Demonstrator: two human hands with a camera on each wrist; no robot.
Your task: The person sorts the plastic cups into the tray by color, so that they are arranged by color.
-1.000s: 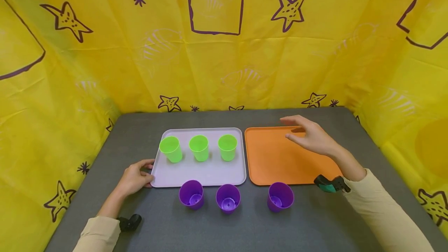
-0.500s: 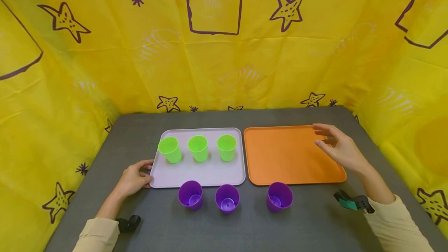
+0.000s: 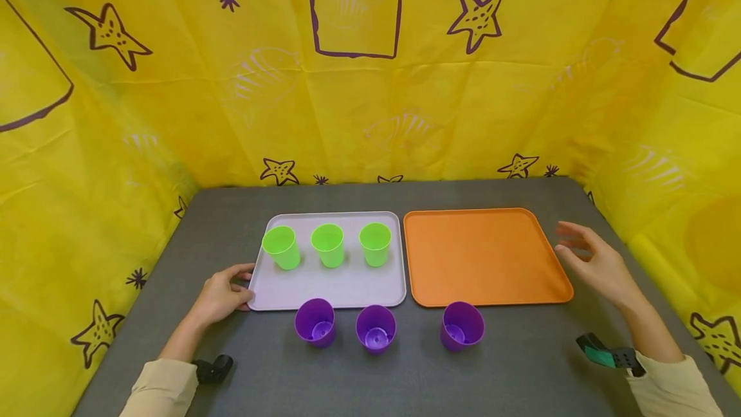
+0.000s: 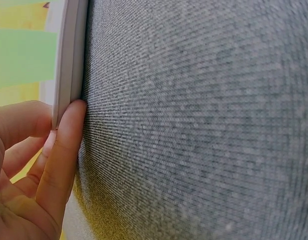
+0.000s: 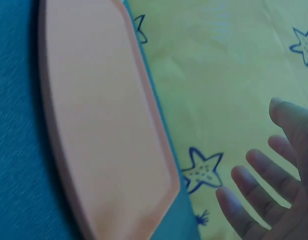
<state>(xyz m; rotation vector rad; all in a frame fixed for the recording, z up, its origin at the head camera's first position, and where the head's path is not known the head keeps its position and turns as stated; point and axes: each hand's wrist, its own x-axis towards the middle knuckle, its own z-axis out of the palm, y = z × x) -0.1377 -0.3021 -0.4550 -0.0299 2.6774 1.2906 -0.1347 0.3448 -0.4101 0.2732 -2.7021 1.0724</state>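
The left hand [image 3: 222, 293] is at the left edge of a pale lilac tray [image 3: 330, 291]. Its thumb and fingers pinch the tray's rim near the front corner, as the left wrist view shows close up. Upright on that tray stand three green cups, the left one [image 3: 282, 248], the middle one [image 3: 329, 246] and the right one [image 3: 375, 245]. The right hand [image 3: 599, 266] hovers just off the right side of an orange tray [image 3: 480, 256], fingers spread and relaxed, holding nothing. In the right wrist view the orange tray [image 5: 101, 110] looks pale pink.
Three purple cups stand on the grey table [image 3: 405, 378] in front of the trays: a left one [image 3: 316, 324], a middle one [image 3: 377, 330] and a right one [image 3: 462, 327]. A yellow patterned cloth [image 3: 359, 114] encloses the back and both sides.
The right hand has moved right and toward the front, from above the orange tray to beyond its right edge. The left hand, trays and cups stay where they were.
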